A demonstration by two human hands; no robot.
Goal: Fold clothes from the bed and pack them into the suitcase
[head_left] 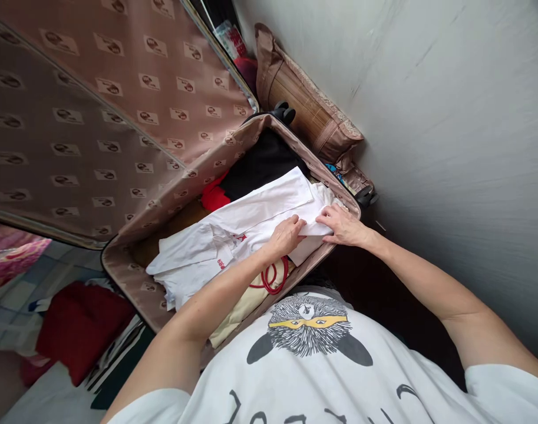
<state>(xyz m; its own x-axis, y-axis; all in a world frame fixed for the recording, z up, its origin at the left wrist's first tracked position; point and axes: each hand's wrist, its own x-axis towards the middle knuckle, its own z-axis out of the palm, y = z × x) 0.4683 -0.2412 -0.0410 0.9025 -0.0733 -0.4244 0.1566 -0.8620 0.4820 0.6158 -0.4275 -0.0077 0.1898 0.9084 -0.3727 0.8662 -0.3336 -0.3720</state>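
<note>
A white shirt (pixel 260 206) with small red lettering lies lengthwise across the clothes in the open suitcase (pixel 131 288). My left hand (pixel 289 235) is closed on the shirt's near edge, its fingers curled over the cloth. Close by on the right, my right hand (pixel 342 225) pinches the same shirt near the suitcase's right rim. Beneath and in front of the shirt are a cream cloth (pixel 237 309) and a looped red cord (pixel 275 277). Black clothing (pixel 264 165) and a red piece (pixel 214 194) lie behind it.
The suitcase lid (pixel 162 88), lined with patterned brown fabric, stands raised at the left. A brown zippered bag (pixel 308 100) rests against the grey wall (pixel 449 118). Dark red clothing (pixel 81 330) and other folded garments are piled outside the suitcase at the lower left.
</note>
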